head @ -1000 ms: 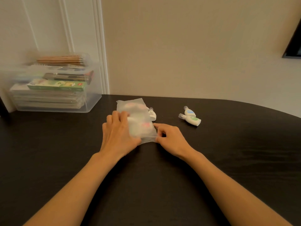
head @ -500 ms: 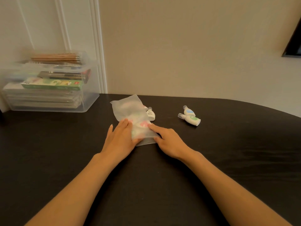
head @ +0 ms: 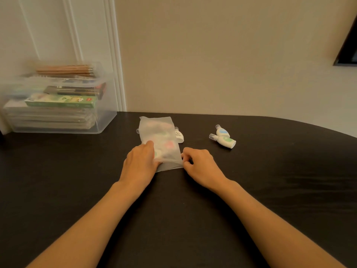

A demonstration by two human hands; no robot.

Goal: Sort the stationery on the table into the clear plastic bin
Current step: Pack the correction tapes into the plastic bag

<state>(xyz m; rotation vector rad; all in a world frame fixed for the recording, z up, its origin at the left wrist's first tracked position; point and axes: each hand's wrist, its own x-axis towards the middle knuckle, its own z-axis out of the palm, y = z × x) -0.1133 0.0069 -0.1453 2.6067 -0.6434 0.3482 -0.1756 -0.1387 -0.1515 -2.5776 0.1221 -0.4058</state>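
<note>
Left grip (head: pixel 140 163) curls over the near left edge of the frosted pouch (head: pixel 160 132), and right grip (head: pixel 201 165) pinches its near right corner. The pouch lies on the dark bench (head: pixel 270 190), well apart from the clear plastic bin (head: pixel 104 120) at far left. Whether its far end is sealed I cannot tell; lifted tilted, it could spill its small pieces. A white dispenser (head: pixel 179 135) just beside it may get dragged or knocked
</note>
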